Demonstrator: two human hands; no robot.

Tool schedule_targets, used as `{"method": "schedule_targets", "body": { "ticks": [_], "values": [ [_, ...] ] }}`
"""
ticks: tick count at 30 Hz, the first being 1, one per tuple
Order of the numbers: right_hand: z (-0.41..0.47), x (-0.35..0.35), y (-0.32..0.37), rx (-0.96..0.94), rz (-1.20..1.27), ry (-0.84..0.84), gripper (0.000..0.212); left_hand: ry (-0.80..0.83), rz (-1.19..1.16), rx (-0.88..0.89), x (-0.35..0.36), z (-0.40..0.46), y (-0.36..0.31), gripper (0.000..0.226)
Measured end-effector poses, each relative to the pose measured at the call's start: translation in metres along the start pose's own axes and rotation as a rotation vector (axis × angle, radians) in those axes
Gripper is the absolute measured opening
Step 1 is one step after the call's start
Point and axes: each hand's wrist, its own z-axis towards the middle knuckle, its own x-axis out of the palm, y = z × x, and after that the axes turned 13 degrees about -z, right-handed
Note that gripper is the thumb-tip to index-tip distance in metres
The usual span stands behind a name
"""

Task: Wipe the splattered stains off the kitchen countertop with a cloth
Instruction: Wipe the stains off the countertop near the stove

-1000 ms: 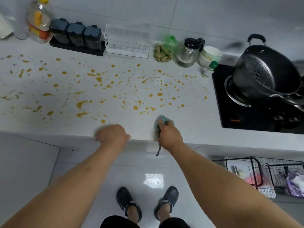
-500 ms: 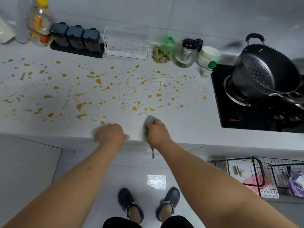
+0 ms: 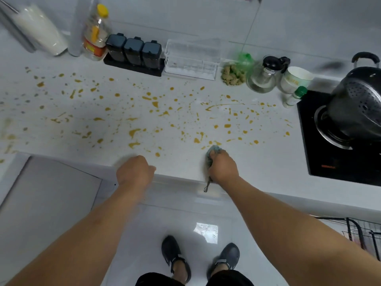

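Observation:
Many yellow-brown splatter stains (image 3: 156,112) cover the pale grey countertop (image 3: 268,157) from its left end to near the stove. My right hand (image 3: 223,168) grips a grey-blue cloth (image 3: 212,154) bunched against the counter near the front edge, just below the nearest stains. A dark loop of the cloth hangs over the edge under that hand. My left hand (image 3: 135,173) rests at the counter's front edge with its fingers curled under and holds nothing.
Along the back wall stand an oil bottle (image 3: 95,32), three dark spice jars (image 3: 133,51), a clear rack (image 3: 191,58), a glass teapot (image 3: 266,75) and a cup (image 3: 294,79). A black pot (image 3: 358,104) sits on the stove (image 3: 334,159) at right.
My right hand slid the cloth left along the front edge, then slightly up toward the nearest stains. My left hand has stayed at the edge. The camera tilted, showing more of the back wall.

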Motion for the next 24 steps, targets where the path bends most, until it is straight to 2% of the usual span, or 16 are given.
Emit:
{"method": "schedule_targets", "body": {
  "ticks": [3,7,11,12,14,16,19,24],
  "values": [
    [-0.005,0.009,0.048,-0.141,0.068,0.023,0.058,-0.089,0.035,-0.012,-0.006,0.002,0.024,0.044],
    [-0.003,0.003,0.101,-0.16,0.29,-0.03,0.056,-0.018,-0.043,-0.033,-0.003,0.009,0.051,0.041],
    [0.008,-0.006,0.166,-0.24,0.296,-0.11,0.047,-0.04,-0.003,0.035,0.0,0.017,0.06,0.049],
    [0.01,-0.006,0.178,-0.254,0.275,-0.102,0.044,-0.047,0.028,0.054,0.001,0.018,0.059,0.051],
    [0.012,0.0,0.198,-0.306,0.152,-0.027,0.052,-0.047,0.1,0.06,0.003,0.019,0.058,0.05],
    [0.011,0.008,0.202,-0.335,-0.004,0.013,0.059,-0.05,0.129,0.059,0.005,0.02,0.056,0.046],
    [0.014,0.014,0.185,-0.311,-0.041,-0.003,0.057,-0.031,0.099,0.035,0.004,0.021,0.052,0.052],
    [0.011,0.013,0.101,-0.231,0.103,-0.05,0.047,0.098,0.042,-0.173,0.011,0.018,0.017,0.1]
  ]
}}
